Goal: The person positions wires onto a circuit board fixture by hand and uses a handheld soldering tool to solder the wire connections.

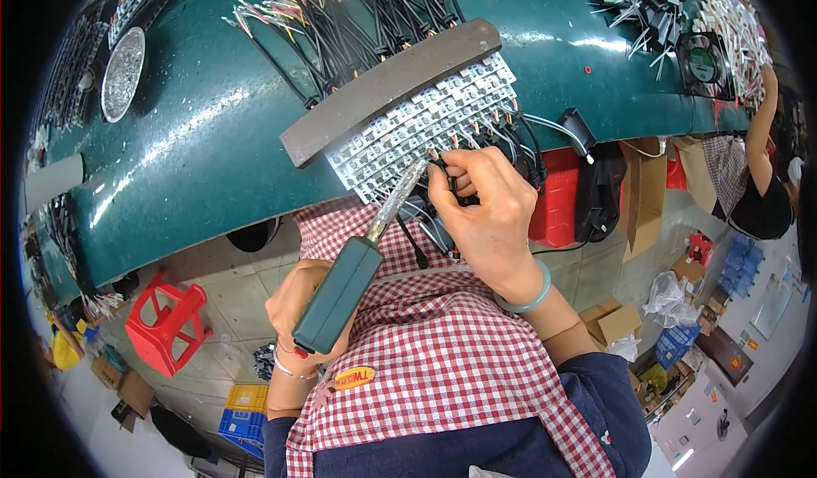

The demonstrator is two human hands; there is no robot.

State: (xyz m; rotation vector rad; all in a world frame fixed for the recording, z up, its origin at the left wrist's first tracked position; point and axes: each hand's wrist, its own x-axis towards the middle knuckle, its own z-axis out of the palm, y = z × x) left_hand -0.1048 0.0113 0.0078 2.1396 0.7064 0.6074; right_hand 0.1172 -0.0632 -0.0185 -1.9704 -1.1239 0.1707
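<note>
My left hand (294, 297) is wrapped round the dark green handle of a soldering iron (340, 291). Its metal barrel points up and away, with the tip at the near edge of a panel of small white circuit boards (425, 127). My right hand (495, 210), closed in a pinch beside the tip, grips a thin black cable (451, 180) at that edge. The fingers partly hide the cable. Across the far part of the panel lies a brown bar (391, 91). Several wires with coloured ends (485, 129) run off the panel's near right side.
Bundles of black cables (357, 31) lie behind the bar on the green table (204, 154). A round metal dish (123, 74) sits at left, a small fan (704, 63) at right. Another person's arm (763, 125) reaches in at far right. A red stool (168, 325) stands below.
</note>
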